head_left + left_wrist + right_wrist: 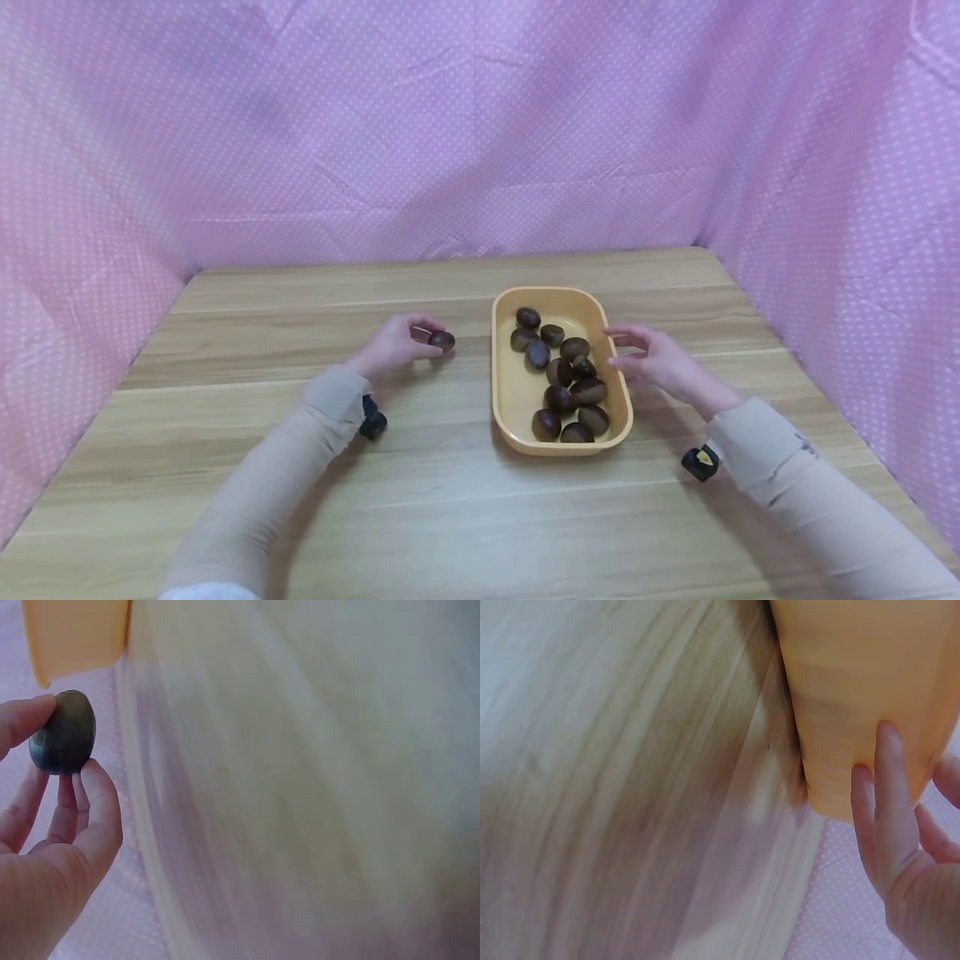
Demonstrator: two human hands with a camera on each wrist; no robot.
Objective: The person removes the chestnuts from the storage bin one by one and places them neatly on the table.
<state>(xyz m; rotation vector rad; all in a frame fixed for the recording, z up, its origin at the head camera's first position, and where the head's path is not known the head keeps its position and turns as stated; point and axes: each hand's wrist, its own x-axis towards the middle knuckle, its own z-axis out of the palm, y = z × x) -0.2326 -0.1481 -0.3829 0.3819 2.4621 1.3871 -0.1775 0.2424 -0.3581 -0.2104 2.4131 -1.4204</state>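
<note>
Between thumb and fingertips, my left hand (402,342) pinches a dark brown, glossy chestnut (442,340) a short way left of the tray. In the left wrist view the chestnut (69,733) shows its rounded side, with the thumb over one edge and fingertips under the other. A yellow-orange plastic tray (506,417) with rounded corners holds several more chestnuts (559,372), mostly along its right and near parts. At the tray's right side is my right hand (658,364). Its extended fingers (889,787) lie against the tray's outer wall (855,697) in the right wrist view.
The light wood table (420,517) carries the tray right of its middle. Pink dotted cloth (465,150) hangs behind the table and at both sides. A small black device (372,418) sits at the left wrist, another black device (700,463) at the right.
</note>
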